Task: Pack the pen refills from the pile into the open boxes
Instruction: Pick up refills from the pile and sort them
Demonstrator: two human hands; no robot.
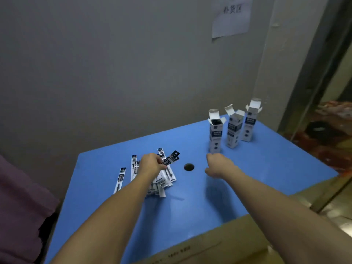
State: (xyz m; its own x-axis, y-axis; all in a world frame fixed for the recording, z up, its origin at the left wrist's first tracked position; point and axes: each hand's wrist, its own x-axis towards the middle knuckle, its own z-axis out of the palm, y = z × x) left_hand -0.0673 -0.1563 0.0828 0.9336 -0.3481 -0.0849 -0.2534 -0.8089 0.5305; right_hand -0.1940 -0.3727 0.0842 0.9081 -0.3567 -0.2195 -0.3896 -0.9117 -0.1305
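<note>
A person is reaching both bare arms over a blue table (247,178) set against a grey wall (114,63). The left hand (151,163) is hovering over a pile of pen refills (160,181) in flat white packets, its fingers curled round and pinching two dark-headed refill packets (172,158) that are sticking up and to the right, clear of the heap. One loose packet (120,179) is lying just left of the pile. The right hand (219,164) is stretching toward the nearest open box (215,131), seen from behind with its fingers pointing away; whether they are apart or together cannot be told, and it is holding nothing visible. Three tall white boxes are standing upright near the table's far right corner with their top flaps raised: the nearest one, a middle box (233,128) and a far box (249,121). A round hole (189,167) is showing in the tabletop between the two hands. A paper notice (231,16) is hanging on the wall above, and a brown carton (219,244) is sitting under the table's near edge.
</note>
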